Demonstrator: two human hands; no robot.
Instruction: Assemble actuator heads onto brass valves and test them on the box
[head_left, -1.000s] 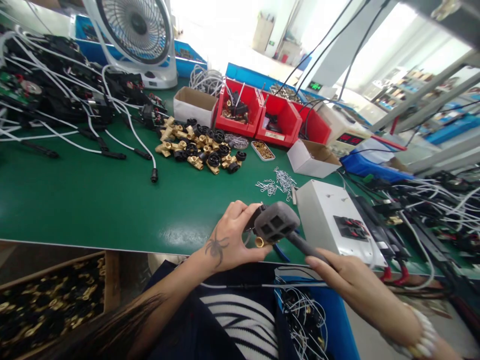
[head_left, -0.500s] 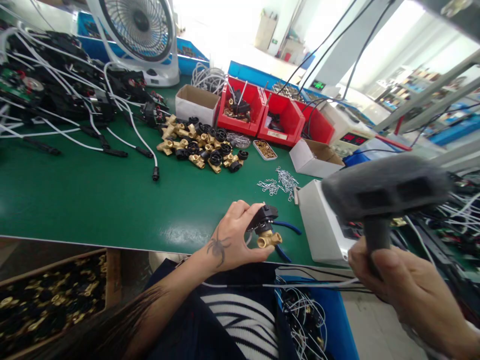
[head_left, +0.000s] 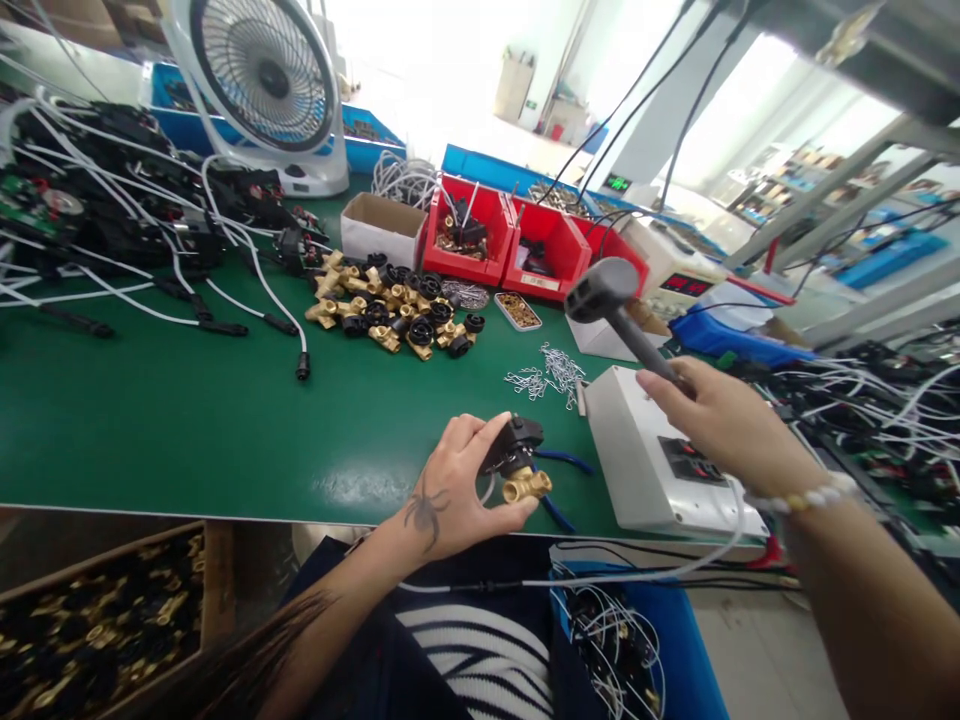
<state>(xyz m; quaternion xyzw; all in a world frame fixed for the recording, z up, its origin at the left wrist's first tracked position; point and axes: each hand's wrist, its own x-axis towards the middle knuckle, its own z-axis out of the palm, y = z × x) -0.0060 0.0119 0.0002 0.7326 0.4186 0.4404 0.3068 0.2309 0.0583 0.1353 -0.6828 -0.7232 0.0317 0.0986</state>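
Note:
My left hand [head_left: 450, 480] is closed on a brass valve fitting with a black cap [head_left: 517, 465], held down on the green table [head_left: 187, 420] near its front edge. Blue-handled pliers [head_left: 559, 480] lie just behind the fitting. My right hand [head_left: 712, 420] grips the handle of a grey rubber mallet [head_left: 604, 290], raised above a white control box [head_left: 652, 460] to the right of the fitting. The mallet head points left and up, well clear of the fitting.
A pile of brass-and-black fittings [head_left: 394, 305] lies mid-table, with loose wire clips [head_left: 551, 370] nearby. Red bins [head_left: 517, 245], cardboard boxes [head_left: 379, 225] and a white fan [head_left: 266, 80] stand behind. Black parts with white cables [head_left: 135, 220] crowd the left. A blue bin [head_left: 630, 650] of cables sits below.
The mallet was on the fitting, swung up close to the camera, and is now held out over the white box. My left hand kept the fitting in place.

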